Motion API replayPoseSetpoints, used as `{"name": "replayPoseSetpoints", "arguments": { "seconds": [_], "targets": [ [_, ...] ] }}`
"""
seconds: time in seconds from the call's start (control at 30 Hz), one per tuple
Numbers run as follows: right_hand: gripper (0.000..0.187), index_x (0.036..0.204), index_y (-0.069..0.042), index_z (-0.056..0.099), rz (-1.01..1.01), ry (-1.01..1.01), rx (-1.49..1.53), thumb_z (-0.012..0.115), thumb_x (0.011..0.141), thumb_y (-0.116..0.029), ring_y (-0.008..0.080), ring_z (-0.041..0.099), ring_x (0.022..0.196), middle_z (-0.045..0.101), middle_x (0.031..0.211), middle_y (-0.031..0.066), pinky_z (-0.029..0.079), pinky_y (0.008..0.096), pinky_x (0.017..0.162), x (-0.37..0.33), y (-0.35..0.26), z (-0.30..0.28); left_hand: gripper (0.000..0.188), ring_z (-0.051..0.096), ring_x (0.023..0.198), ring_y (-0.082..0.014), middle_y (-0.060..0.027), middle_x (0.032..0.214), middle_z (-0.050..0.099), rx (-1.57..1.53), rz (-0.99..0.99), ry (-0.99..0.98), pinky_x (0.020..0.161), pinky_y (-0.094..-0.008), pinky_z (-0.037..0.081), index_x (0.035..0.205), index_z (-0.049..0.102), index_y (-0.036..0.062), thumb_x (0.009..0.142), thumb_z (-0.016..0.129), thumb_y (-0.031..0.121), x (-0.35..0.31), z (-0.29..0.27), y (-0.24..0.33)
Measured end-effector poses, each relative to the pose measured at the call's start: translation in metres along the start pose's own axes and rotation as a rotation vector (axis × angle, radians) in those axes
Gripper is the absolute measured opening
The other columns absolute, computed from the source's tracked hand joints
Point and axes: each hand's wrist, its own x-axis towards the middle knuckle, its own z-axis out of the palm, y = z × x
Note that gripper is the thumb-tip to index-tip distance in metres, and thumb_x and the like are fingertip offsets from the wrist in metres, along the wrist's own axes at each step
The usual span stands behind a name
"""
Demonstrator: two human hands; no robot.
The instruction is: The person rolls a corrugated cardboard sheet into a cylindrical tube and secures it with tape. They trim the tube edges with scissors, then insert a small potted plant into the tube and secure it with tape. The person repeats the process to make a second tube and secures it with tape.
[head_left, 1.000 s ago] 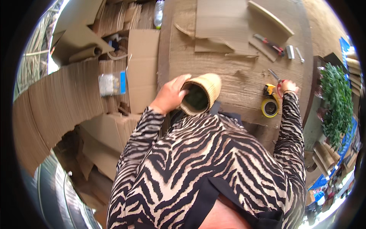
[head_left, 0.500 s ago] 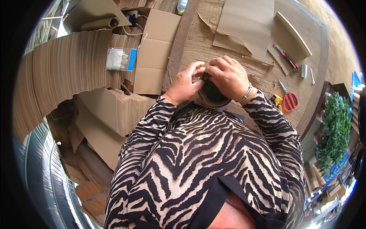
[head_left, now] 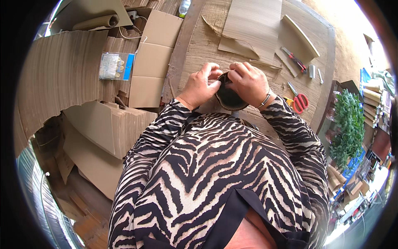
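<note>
Two bare hands meet at the far rim of a hollow round container (head_left: 231, 98) with a dark inside and a thin brownish edge, its mouth facing up toward the chest, close to the near edge of the brown wooden worktop (head_left: 198, 62); whether its base rests on the wood cannot be told. The left hand (head_left: 202, 85) pinches the rim at its left far side, thumb and bent fingers drawn close together. The right hand (head_left: 250, 84), with a dark bracelet (head_left: 265, 99) at its wrist, curls over the right far side, pinching the rim between thumb and bent fingers, though some fingertips are hidden. Just right of the right wrist lie red-handled scissors (head_left: 300, 102), blades pointing away from the body, beside a yellow object (head_left: 289, 101) mostly hidden by the sleeve. Farther off on the worktop lie a ribbed tan cardboard sheet (head_left: 251, 29), a curved tan cardboard piece (head_left: 296, 37), a red-and-black utility knife (head_left: 294, 59) and a small silvery metal piece (head_left: 311, 71). To the left, a clear packet with a blue strip (head_left: 116, 66) lies on stacked brown cardboard (head_left: 62, 68), near a tan cardboard box (head_left: 151, 58). Green leafy foliage (head_left: 347, 128) fills a spot beyond the worktop's right side.
</note>
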Motion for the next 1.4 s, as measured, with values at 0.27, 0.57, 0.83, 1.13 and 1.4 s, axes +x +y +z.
{"name": "replayPoseSetpoints", "arguments": {
  "seconds": [0.27,0.57,0.83,1.13,1.4],
  "targets": [
    [0.018,0.084,-0.012,0.060,0.106,-0.013,-0.052,0.072,0.078,-0.023,0.0219,0.064,0.079,0.061,0.088,0.0029,0.055,0.0335,0.065,-0.001,0.002,0.010,0.030,0.070,0.092,-0.0315,-0.0147,0.096,0.069,0.166,0.098,-0.028,0.082,-0.0392,0.055,0.108,0.052,0.0050,0.082,0.067,0.006,0.006,-0.005,0.008],
    [0.014,0.084,-0.012,0.057,0.141,-0.018,-0.093,0.066,0.080,-0.022,0.0223,0.065,0.080,0.060,0.083,0.0039,0.056,0.0338,0.063,0.013,0.002,0.019,0.029,0.069,0.094,-0.0329,-0.0148,0.098,0.069,0.157,0.085,-0.058,0.082,-0.0398,0.055,0.107,0.053,0.0046,0.082,0.066,0.005,0.010,-0.012,0.009],
    [0.013,0.093,-0.009,0.062,0.166,-0.203,-0.108,0.061,0.082,-0.017,0.0271,0.064,0.091,0.061,0.092,0.0086,0.057,0.0382,0.071,0.018,0.006,0.015,0.034,0.070,0.098,-0.0281,-0.0155,0.105,0.070,0.174,0.092,-0.070,0.087,-0.0370,0.056,0.116,0.054,0.0034,0.083,0.064,0.006,0.015,-0.007,0.006],
    [0.021,0.095,-0.009,0.063,0.323,-0.278,0.096,0.070,0.078,-0.020,0.0322,0.065,0.091,0.064,0.095,0.0107,0.055,0.0401,0.077,0.017,0.018,0.012,0.021,0.067,0.093,-0.0342,-0.0141,0.100,0.070,0.604,0.129,-0.189,0.081,-0.0445,0.054,0.100,0.067,0.0105,0.081,0.066,0.019,0.051,-0.001,0.022],
    [0.020,0.091,-0.009,0.065,0.347,-0.450,-0.001,0.067,0.079,-0.025,0.0324,0.069,0.083,0.069,0.087,0.0116,0.056,0.0431,0.072,0.022,0.022,0.010,0.017,0.066,0.089,-0.0356,-0.0147,0.095,0.069,0.629,0.260,-0.100,0.078,-0.0437,0.053,0.099,0.066,0.0091,0.084,0.062,0.016,0.049,0.008,0.009]
  ]
}}
